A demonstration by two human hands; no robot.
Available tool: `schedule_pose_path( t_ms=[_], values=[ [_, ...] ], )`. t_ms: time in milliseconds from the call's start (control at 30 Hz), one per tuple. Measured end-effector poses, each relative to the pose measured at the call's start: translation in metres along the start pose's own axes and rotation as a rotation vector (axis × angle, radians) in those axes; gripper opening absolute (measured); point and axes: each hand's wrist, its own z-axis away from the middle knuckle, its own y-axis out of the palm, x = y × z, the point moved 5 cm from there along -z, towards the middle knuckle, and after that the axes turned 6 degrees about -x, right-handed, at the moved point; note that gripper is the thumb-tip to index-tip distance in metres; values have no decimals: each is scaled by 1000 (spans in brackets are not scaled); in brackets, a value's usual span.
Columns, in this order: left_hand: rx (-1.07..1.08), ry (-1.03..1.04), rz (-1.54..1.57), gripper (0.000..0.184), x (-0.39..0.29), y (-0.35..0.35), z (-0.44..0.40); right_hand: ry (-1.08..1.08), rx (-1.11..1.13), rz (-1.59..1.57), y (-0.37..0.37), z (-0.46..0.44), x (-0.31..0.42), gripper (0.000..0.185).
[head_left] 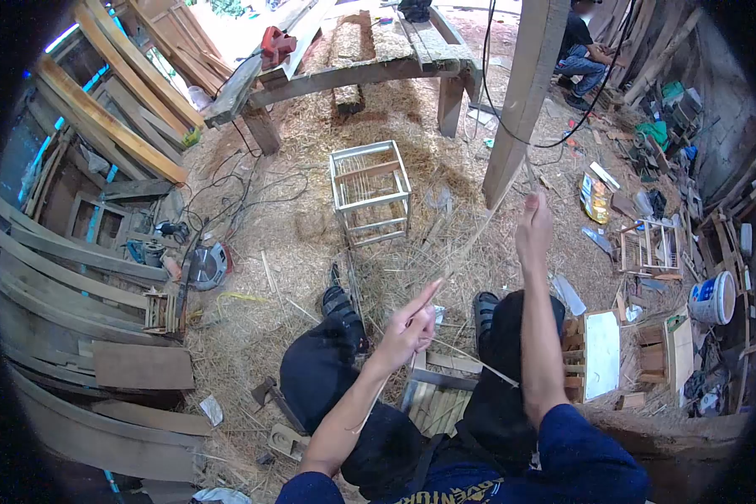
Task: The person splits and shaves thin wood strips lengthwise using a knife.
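My left hand [407, 332] is closed in a pinch on a thin pale cane strip [470, 244], just above my knees. From there the strip runs up and to the right towards my right hand [532, 228], which is raised with its fingers closed around the strand. Loose strands also trail below my left hand across my lap. Between my legs sits a small slatted wooden piece [438, 403], partly hidden by my left arm and thighs. On the floor ahead stands a small wooden stool frame [371, 202] with strands strung across it.
A workbench [357, 76] bears a red power tool [277, 46]. A post [525, 101] rises beyond my right hand. At left lie a circular saw [207, 265] and stacked boards [143, 365]. A white bucket [712, 298] stands right. Another person [584, 63] sits at the back.
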Motion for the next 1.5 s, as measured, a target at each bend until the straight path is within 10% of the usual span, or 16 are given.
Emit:
schedule_pose_path(
  t_ms=[233,633,933,1233,1500],
  values=[
    [-306,82,180,55,-8,-53,-22,-234,301,-126,34,44,24,37],
    [-228,-16,-195,55,9,-18,-53,156,582,-757,77,60,45,35],
    [-312,613,-1104,51,-22,-22,-49,63,605,-658,61,68,44,29],
    [-326,299,-275,43,-7,-6,-57,-34,698,-552,53,88,65,14],
    [-239,82,-246,34,7,-12,-65,11,653,-600,57,79,63,11]
  ],
)
